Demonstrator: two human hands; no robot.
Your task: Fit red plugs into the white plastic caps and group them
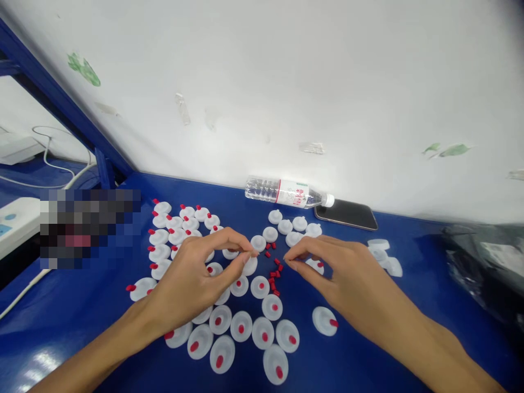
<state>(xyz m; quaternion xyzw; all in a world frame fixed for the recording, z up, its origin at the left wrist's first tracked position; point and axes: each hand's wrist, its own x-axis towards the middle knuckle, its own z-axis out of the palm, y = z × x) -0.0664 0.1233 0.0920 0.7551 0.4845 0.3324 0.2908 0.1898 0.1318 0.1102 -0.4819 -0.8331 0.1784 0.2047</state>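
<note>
My left hand [204, 265] is closed in a pinch, thumb and forefinger meeting at the upper edge of a white, disc-shaped plastic cap [250, 266]. Just right of it, my right hand [333, 262] also pinches; whatever may be between its fingertips is too small to make out. Between the hands lie several loose small red plugs [275, 274]. Many white caps with red plugs [241, 326] spread below and left of my left hand, some hidden under it. Several caps without visible red, such as one white cap [300, 223], sit behind the hands.
A clear water bottle [266, 189] lies on its side by the wall, touching or close to a dark phone [346, 214]. Translucent pieces [385, 256] and a black plastic bag [483, 267] are at right. A blue frame post [104, 166] and white cable [30, 286] are at left.
</note>
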